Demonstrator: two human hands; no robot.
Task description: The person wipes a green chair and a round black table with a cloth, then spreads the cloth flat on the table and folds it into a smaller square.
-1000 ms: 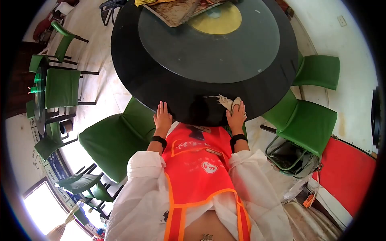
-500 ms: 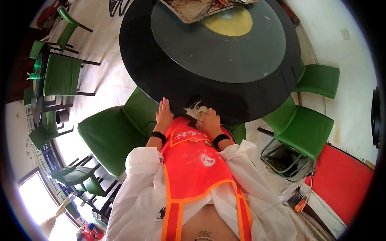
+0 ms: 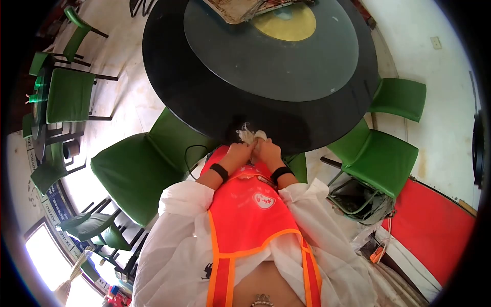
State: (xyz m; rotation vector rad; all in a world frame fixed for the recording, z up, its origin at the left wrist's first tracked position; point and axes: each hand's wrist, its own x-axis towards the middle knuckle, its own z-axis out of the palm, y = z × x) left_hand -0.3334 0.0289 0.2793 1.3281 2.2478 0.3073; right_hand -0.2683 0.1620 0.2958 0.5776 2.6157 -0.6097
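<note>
A pale, frayed cloth (image 3: 248, 135) is bunched up at the near edge of the round black table (image 3: 204, 97), loose threads sticking out of its top. My right hand (image 3: 268, 152) is closed around its right side. Pressed in from the left, my left hand (image 3: 237, 155) grips the lower part of the same cloth, its fingers curled against the right hand. Both hands are in front of the red apron (image 3: 245, 199) with orange trim, and the cloth's lower end is hidden between them.
A grey glass turntable (image 3: 286, 77) with a yellow centre sits on the table, bearing a worn tray (image 3: 232, 13) of debris at the far side. Green chairs stand close by on the left (image 3: 133, 174) and right (image 3: 383, 158). A red panel (image 3: 434, 230) is at lower right.
My left hand has left the table edge, where it lay with fingers stretched, and moved right to close on the cloth beside my right hand. The view has shifted slightly.
</note>
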